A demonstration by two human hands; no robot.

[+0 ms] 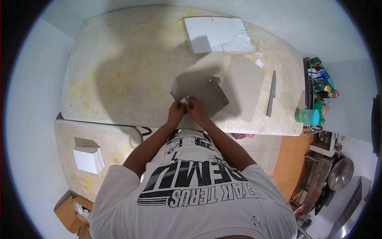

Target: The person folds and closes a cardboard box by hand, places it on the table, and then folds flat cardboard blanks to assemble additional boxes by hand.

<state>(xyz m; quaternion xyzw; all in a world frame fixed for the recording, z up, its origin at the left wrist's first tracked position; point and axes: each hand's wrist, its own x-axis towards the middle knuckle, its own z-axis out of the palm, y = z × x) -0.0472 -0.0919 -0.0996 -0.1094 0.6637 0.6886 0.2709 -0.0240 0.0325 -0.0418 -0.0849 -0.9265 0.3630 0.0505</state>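
Both hands are together at the near left corner of a grey-brown cardboard piece (pixel 211 95) with small folded-up flaps. My left hand (pixel 176 114) is closed, its fingers pinching the upright flap at that corner. Right beside it, my right hand (pixel 197 110) is also closed, gripping the same corner of the cardboard. The fingertips partly hide the fold between them. Just to the right, partly under the piece, lies a flat grey-brown cardboard sheet (pixel 248 85).
On the table (pixel 131 79), a stack of white sheets in clear plastic (pixel 217 34) lies at the back. A knife (pixel 271 93) and a turquoise cup (pixel 308 117) are on the right. A white box (pixel 88 160) stands on the lower left table, near an open brown carton (pixel 69 213).
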